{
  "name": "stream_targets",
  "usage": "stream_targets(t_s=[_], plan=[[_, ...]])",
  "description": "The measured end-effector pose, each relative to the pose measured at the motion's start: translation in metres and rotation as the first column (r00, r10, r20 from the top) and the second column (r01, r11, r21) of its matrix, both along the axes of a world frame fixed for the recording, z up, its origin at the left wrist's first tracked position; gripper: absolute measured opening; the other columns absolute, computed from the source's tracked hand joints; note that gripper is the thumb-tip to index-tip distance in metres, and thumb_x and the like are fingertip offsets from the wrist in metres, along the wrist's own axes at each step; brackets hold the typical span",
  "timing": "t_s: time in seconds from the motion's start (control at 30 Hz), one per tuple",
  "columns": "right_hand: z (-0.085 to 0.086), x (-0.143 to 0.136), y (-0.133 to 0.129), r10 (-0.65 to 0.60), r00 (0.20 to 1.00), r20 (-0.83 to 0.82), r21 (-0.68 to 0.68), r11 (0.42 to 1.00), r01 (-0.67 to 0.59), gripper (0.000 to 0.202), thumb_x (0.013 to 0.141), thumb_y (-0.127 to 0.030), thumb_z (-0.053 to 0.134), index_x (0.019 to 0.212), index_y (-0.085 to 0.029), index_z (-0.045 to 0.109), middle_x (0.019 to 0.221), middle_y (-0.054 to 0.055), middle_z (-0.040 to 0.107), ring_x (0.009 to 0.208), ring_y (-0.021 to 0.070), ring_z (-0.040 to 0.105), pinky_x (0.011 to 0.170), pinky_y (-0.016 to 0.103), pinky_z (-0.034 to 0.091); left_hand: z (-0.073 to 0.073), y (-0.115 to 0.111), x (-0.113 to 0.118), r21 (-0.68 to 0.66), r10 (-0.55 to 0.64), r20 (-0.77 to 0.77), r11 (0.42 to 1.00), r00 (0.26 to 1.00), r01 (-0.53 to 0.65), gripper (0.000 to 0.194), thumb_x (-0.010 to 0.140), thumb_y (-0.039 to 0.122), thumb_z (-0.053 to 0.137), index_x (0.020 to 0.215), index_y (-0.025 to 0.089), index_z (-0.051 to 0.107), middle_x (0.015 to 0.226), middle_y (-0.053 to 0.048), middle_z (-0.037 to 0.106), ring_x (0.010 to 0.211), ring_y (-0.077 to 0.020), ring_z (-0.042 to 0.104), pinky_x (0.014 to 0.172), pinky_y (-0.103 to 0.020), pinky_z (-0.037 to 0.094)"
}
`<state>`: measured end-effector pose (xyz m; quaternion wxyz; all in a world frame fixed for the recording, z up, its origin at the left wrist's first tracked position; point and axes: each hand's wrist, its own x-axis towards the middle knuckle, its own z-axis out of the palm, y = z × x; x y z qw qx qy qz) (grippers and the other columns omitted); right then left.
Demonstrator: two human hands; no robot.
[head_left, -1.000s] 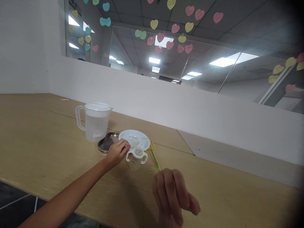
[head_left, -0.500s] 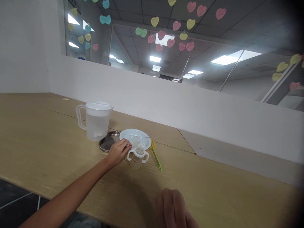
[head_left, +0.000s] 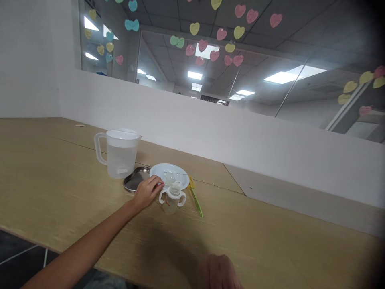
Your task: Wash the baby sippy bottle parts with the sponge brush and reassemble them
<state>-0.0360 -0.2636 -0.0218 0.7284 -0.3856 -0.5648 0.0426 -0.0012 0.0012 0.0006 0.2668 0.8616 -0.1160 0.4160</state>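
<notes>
My left hand (head_left: pixel 148 191) is at the near left rim of a pale blue plate (head_left: pixel 159 170), its fingers closed together; whatever they hold is too small to make out. A clear piece (head_left: pixel 170 178) lies on the plate. Just right of that hand stands a clear bottle (head_left: pixel 171 204) with two white handles and an open top. My right hand (head_left: pixel 220 273), blurred, is low at the bottom edge of the view, away from the objects, and its fingertips are hidden.
A clear lidded pitcher (head_left: pixel 122 156) stands at the left behind a kidney-shaped metal tray (head_left: pixel 135 180). Right of the plate lies a brush (head_left: pixel 196 200) with a green handle and yellow head. A white wall (head_left: pixel 180 124) with windows rises behind the table.
My right hand has moved down, so less of it shows. The view has shifted slightly; my left hand stays at the plate's rim.
</notes>
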Motion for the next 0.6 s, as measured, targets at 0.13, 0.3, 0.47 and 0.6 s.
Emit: stream_targets(t_s=[0.13, 0.3, 0.47, 0.6], plan=[[0.023, 0.015, 0.019, 0.11, 0.976, 0.187, 0.083, 0.988, -0.127, 0.061, 0.048, -0.08, 0.042, 0.041, -0.02, 0.043, 0.028, -0.01, 0.029, 0.027, 0.0022, 0.039, 0.034, 0.012, 0.032, 0.0, 0.001, 0.0, -0.004, 0.01, 0.005, 1.0, 1.0, -0.01, 0.021, 0.092, 0.031, 0.039, 0.088, 0.019, 0.056, 0.088, -0.004, 0.061, 0.08, -0.0147, 0.056, 0.074, -0.027, 0.043], [0.059, 0.033, 0.025, -0.031, 0.993, 0.115, -0.073, 0.997, 0.039, 0.062, 0.031, -0.081, 0.048, 0.04, -0.02, 0.042, 0.029, -0.009, 0.033, 0.031, 0.0052, 0.045, 0.034, 0.014, 0.033, 0.0, 0.003, 0.001, 0.006, 0.03, 0.004, 1.0, 1.0, -0.03, 0.022, 0.092, 0.031, 0.039, 0.087, 0.019, 0.056, 0.087, -0.003, 0.06, 0.077, -0.0138, 0.056, 0.073, -0.027, 0.043], [0.084, 0.039, 0.029, 0.175, 0.897, 0.406, -0.094, 0.984, -0.15, 0.065, 0.035, -0.083, 0.034, 0.039, -0.019, 0.044, 0.029, -0.009, 0.036, 0.029, 0.0021, 0.042, 0.035, 0.013, 0.032, 0.002, 0.003, 0.0, -0.002, 0.043, 0.025, 0.999, 0.999, -0.043, 0.019, 0.092, 0.03, 0.041, 0.086, 0.018, 0.055, 0.086, -0.003, 0.06, 0.077, -0.0138, 0.056, 0.073, -0.027, 0.042], [0.074, 0.04, 0.026, 0.162, 0.874, 0.458, -0.272, 0.962, -0.035, 0.067, 0.028, -0.085, 0.027, 0.03, -0.018, 0.034, 0.025, -0.009, 0.031, 0.025, 0.0016, 0.04, 0.035, 0.013, 0.033, 0.003, 0.002, 0.0, -0.002, 0.035, 0.02, 0.999, 0.999, -0.035, 0.018, 0.091, 0.029, 0.041, 0.086, 0.018, 0.055, 0.086, -0.003, 0.06, 0.077, -0.0135, 0.055, 0.073, -0.026, 0.042]])
